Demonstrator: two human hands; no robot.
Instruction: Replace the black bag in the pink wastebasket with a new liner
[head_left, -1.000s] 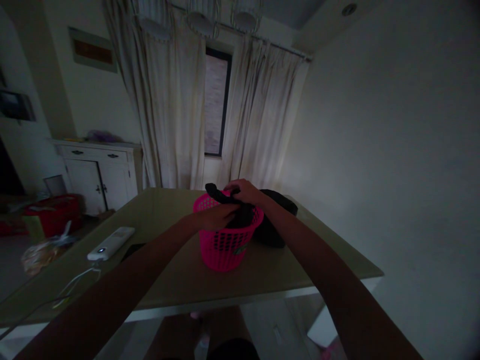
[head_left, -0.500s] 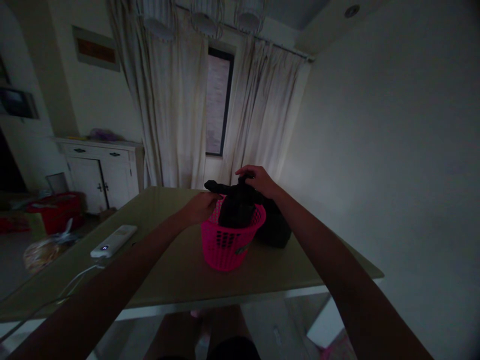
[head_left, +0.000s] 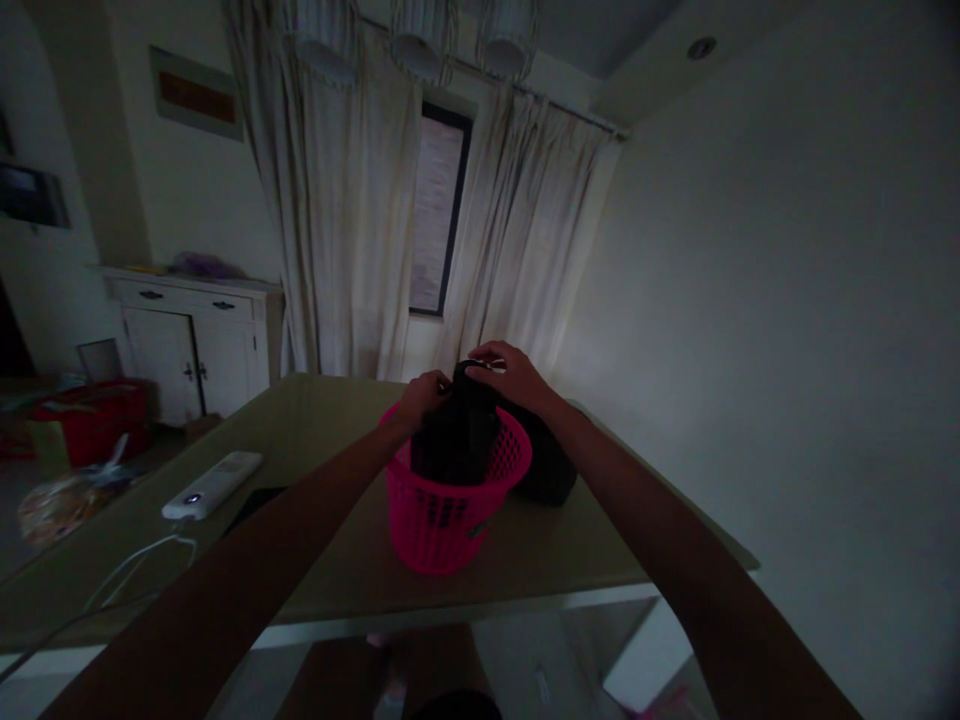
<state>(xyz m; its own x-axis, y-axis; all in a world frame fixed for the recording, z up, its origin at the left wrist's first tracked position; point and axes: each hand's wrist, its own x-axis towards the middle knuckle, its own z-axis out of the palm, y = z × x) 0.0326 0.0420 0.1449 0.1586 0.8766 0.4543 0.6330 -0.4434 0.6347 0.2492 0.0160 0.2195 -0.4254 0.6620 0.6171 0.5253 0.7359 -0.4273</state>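
A pink plastic basket (head_left: 435, 530) with slotted walls stands on the table. Black cloth (head_left: 457, 440) sticks up out of it, its exact kind too dark to make out. My left hand (head_left: 426, 396) grips the cloth from the left, above the basket's rim. On the other side, my right hand (head_left: 510, 373) pinches the cloth's top with thumb and fingers. Behind the basket to the right lies a dark black bag-like object (head_left: 551, 465), partly covered by my right forearm.
The greenish table (head_left: 330, 400) carries a white device (head_left: 214, 485) with a cable at left and a dark flat object (head_left: 255, 505) beside it. A white cabinet (head_left: 225, 350), red bag (head_left: 94, 425) and curtains stand beyond. A wall (head_left: 750, 300) rises at right.
The black cloth has shifted left and its sideways-stretched end no longer shows. My left hand has moved up and right onto the cloth. The basket appears lower and slightly nearer.
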